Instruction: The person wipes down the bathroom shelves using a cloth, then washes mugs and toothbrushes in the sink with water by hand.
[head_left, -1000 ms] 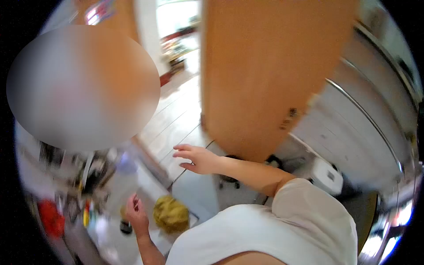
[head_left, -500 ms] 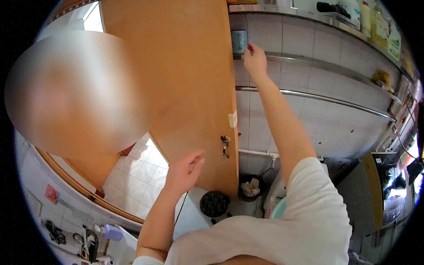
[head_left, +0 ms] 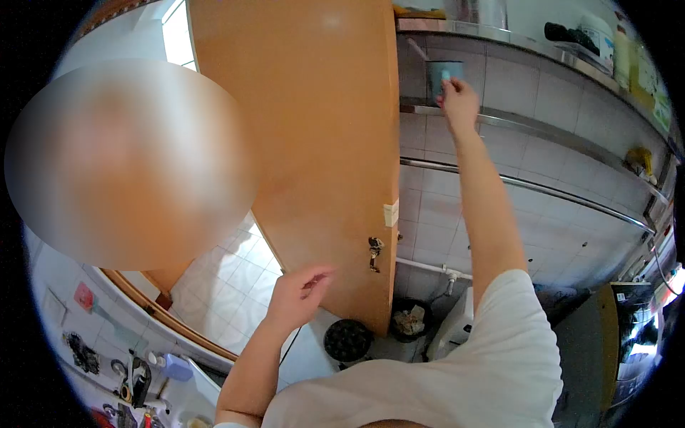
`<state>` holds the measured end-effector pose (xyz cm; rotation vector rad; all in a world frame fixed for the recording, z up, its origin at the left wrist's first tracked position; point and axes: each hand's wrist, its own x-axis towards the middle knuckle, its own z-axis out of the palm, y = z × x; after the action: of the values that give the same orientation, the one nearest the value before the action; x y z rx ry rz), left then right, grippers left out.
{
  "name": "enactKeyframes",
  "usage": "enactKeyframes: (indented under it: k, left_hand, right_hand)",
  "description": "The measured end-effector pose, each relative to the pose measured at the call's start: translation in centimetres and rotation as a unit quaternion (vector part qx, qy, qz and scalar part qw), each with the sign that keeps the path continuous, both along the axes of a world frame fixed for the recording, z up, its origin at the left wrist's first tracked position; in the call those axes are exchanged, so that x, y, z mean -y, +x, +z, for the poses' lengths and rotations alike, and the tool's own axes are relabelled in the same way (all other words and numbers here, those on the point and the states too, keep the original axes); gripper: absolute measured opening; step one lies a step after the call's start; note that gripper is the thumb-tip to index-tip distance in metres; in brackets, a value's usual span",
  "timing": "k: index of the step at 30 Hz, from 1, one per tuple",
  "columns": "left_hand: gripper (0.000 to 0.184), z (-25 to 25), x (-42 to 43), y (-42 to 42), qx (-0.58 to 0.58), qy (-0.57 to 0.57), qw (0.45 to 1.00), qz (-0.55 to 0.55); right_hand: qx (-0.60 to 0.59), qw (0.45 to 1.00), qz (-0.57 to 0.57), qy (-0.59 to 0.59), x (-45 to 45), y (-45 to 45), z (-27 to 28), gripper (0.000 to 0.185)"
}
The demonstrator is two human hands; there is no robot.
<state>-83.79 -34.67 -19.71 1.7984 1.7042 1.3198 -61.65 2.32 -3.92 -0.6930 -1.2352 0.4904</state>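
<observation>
**Pinch Control at a High Reach**

Lower left of the frame: a purple-blue bottle (head_left: pixel 175 367) stands among utensils near the wall. These items are well apart from both my hands.

Lower centre: my left hand (head_left: pixel 296 296) is raised in front of the wooden door (head_left: pixel 296 135). Its fingers are half curled, with a gap to the thumb; I see nothing in them. Recommended: hold this hand away from the door handle (head_left: pixel 374 253), to its right.

Upper centre, right of the door edge: the blue-grey cup (head_left: pixel 434 77) is on the narrow lower shelf (head_left: pixel 542 130). A thin pale stick (head_left: pixel 417 48) slants at the cup's upper left.

At the cup: my right hand (head_left: pixel 462 110) is at the end of a long reach, fingers pinched on a slender pale-green piece (head_left: pixel 446 74). The piece lies across the front of the cup in my view. I cannot tell whether it touches the cup or is inside it.

Handling guidance, in my judgement:

1. Pinch firmly but lightly; steady the wrist.
2. Move the piece along its own length, clear of the rim.
3. Avoid sideways pressure: the cup could tip from so narrow a shelf.
</observation>
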Motion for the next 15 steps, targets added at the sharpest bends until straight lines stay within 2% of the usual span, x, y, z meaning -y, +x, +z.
enactKeyframes:
  k: [5,7,11,13,15]
  left_hand:
    - [0.021,-0.9,1.9,-1.6,0.008,0.026,1.000,0.009]
    - [0.021,-1.0,2.7,-1.9,0.014,0.035,0.999,0.007]
    - [0.025,-1.8,4.6,-2.8,0.011,0.061,0.998,-0.017]
    - [0.029,-1.0,6.1,-3.0,0.003,0.084,0.996,-0.017]
    - [0.041,-0.2,8.0,-3.7,-0.022,0.103,0.994,0.002]
  right_hand:
    - [0.004,0.999,-0.028,0.038,8.3,4.2,-2.7,0.026]
    - [0.028,0.999,-0.013,0.011,13.3,5.2,-4.1,0.028]
    - [0.052,0.992,0.114,-0.009,20.8,4.7,-9.0,0.021]
    - [0.060,0.981,0.176,-0.061,24.5,2.4,-11.7,0.017]
    - [0.101,0.954,0.270,-0.082,27.4,-1.0,-15.0,0.015]
